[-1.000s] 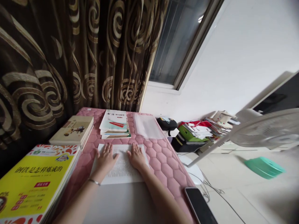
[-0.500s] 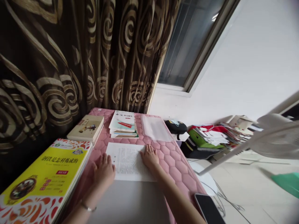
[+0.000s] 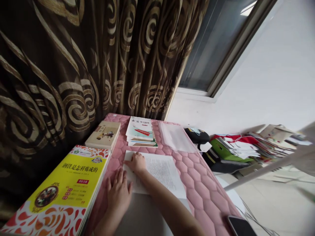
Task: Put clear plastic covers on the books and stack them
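My right hand [image 3: 137,163] lies flat on the upper left part of a printed sheet of paper [image 3: 159,173], its fingers pointing left. The sheet sits tilted on a pink quilted mat [image 3: 197,186]. My left hand [image 3: 119,193] rests palm down on the mat with its fingers spread, just left of the sheet and touching the mat only. Beyond the sheet lie a stack of booklets [image 3: 140,131] and a clear plastic sleeve [image 3: 175,137]. Neither hand holds anything.
A large yellow book [image 3: 71,177] and a smaller book [image 3: 103,135] lie along the mat's left edge, against a dark patterned curtain [image 3: 73,65]. A phone [image 3: 240,226] lies at the near right. Papers and folders [image 3: 246,147] are piled low beyond the mat's right edge.
My right hand has moved left across the sheet, and the sheet now sits tilted. My left hand is further from the booklets. The whole view has shifted right.
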`<control>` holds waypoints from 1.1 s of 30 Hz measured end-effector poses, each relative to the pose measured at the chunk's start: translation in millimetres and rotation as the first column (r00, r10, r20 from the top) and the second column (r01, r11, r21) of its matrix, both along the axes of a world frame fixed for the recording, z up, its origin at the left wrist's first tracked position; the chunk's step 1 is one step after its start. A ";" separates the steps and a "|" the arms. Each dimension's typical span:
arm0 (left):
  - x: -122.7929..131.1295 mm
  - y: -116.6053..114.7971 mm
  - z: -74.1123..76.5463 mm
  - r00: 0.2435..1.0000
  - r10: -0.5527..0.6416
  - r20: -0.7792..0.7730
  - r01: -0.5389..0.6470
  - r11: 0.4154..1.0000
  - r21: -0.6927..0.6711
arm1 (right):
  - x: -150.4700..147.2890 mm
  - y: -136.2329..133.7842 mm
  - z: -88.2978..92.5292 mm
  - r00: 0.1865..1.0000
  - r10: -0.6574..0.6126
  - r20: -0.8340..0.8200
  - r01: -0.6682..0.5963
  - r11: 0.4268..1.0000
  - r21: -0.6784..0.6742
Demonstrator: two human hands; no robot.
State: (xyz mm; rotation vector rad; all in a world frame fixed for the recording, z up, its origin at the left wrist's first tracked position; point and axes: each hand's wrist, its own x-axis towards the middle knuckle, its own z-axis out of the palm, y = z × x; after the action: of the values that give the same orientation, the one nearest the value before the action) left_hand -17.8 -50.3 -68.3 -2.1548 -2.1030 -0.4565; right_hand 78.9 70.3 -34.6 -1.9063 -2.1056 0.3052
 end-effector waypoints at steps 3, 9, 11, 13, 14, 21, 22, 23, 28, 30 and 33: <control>-1.8 -0.5 -3.0 1.000 -0.020 0.003 0.020 0.999 0.042 | -0.6 33.0 6.5 0.997 -0.059 0.041 0.061 0.997 -0.051; -2.9 -1.1 -2.3 1.000 -0.020 0.006 0.019 0.999 0.040 | -7.7 53.6 10.6 0.994 -0.087 0.065 0.090 0.995 -0.045; -1.4 -1.8 2.0 1.000 -0.009 0.018 0.008 0.999 0.037 | -8.7 40.6 8.5 0.997 -0.065 0.051 0.066 0.998 -0.017; 0.3 -2.5 6.8 0.999 0.007 0.039 -0.008 1.000 0.021 | -8.0 20.6 4.7 0.999 -0.030 0.036 0.030 1.000 0.003; 1.1 -2.7 8.9 0.999 0.013 0.050 -0.013 1.000 0.007 | -7.0 9.7 2.3 1.000 -0.008 0.028 0.008 1.000 0.008; 2.0 -2.1 9.7 0.999 0.002 0.034 -0.002 1.000 0.002 | -2.0 -3.2 -4.5 1.000 0.008 -0.026 -0.009 0.999 -0.039; 1.6 -2.0 8.7 1.000 -0.002 0.028 0.001 1.000 0.013 | -3.0 6.3 -3.2 1.000 -0.006 -0.023 0.005 0.999 -0.046; 1.1 -2.0 7.6 1.000 -0.004 0.022 0.003 1.000 0.023 | -4.3 16.9 -1.7 0.999 -0.025 -0.021 0.024 0.999 -0.046; -1.5 -2.8 4.9 1.000 -0.012 -0.011 0.013 0.998 0.063 | -11.7 54.4 1.1 0.992 -0.119 -0.033 0.119 0.993 -0.023; -2.0 -3.1 5.3 1.000 -0.014 -0.027 0.016 0.998 0.063 | -13.2 54.0 -1.0 0.993 -0.114 -0.040 0.115 0.993 0.007; -1.4 -2.8 6.8 0.999 -0.010 -0.047 0.012 0.998 0.056 | -12.5 37.1 -5.3 0.995 -0.069 -0.071 0.074 0.995 0.071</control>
State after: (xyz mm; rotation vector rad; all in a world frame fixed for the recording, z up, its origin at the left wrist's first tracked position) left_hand -19.2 -53.2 -61.5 -2.1264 -2.0302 -0.4563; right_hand 66.3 107.4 -39.8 -1.8964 -1.9730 0.2704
